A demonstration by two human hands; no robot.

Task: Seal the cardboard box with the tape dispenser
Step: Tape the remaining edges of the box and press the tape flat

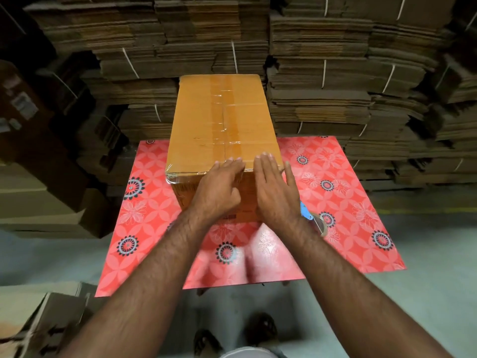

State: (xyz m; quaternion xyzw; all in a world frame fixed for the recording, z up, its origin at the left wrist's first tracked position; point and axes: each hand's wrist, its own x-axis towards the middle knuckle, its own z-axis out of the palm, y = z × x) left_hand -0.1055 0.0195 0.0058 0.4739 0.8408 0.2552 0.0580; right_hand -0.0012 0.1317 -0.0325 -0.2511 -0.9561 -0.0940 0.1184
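Observation:
A closed orange-brown cardboard box (222,120) stands on a red flowered table (348,202). Clear tape runs along its top seam and wraps the near left corner. My left hand (219,187) lies over the box's near top edge, fingers flat on the top and thumb down against the front face. My right hand (273,187) presses flat on the near edge beside it, fingers straight. The tape dispenser (313,218), blue with a brown tape roll, lies on the table just right of my right wrist, partly hidden by it.
Tall stacks of flattened cardboard (335,73) fill the wall behind the table. More folded boxes (46,197) sit at the left and lower left. My feet (232,334) stand on the grey floor at the table's near edge.

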